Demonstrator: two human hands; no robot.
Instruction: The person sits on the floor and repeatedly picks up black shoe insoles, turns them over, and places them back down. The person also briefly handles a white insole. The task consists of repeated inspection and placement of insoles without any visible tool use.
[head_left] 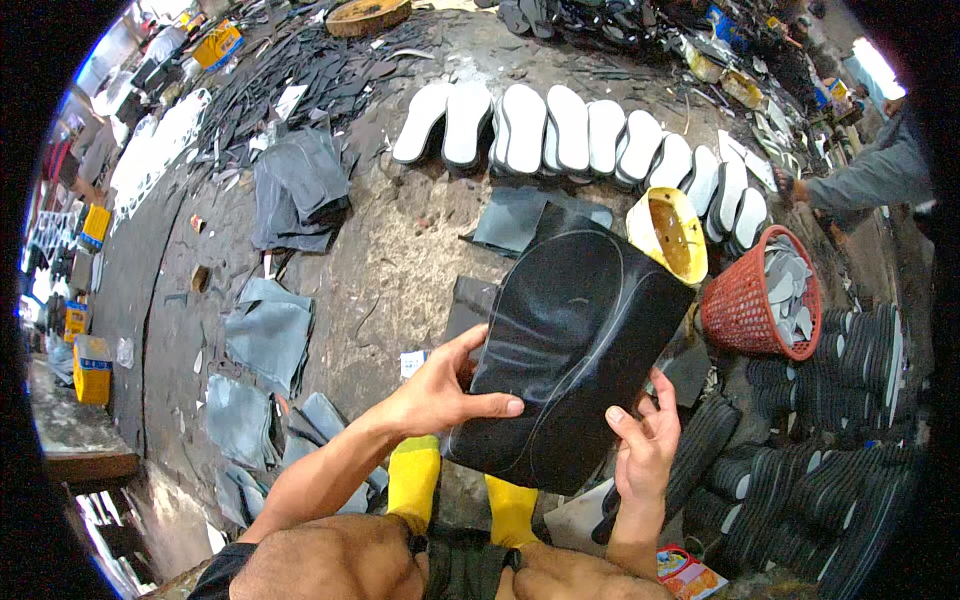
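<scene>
A glossy black sheet (575, 330), bendy and roughly rectangular, is held up at a tilt in front of me. Pale curved outlines shaped like soles run across its face. My left hand (450, 390) grips its left edge, thumb flat on top and fingers underneath. At the lower right edge, my right hand (643, 440) has its thumb over the front and its other fingers at the rim, partly hidden. Beyond the sheet's upper right corner sits a yellow tub (667, 235) with brown residue inside. A dark grey sheet (500, 215) lies just past the top edge.
White-topped soles (525, 130) stand in a curved row ahead. A red basket (735, 310) of grey scraps leans at right, beside stacked dark soles (830, 380). Grey sheets (268, 335) lie in piles at left. Another person's arm (865, 185) reaches in at far right.
</scene>
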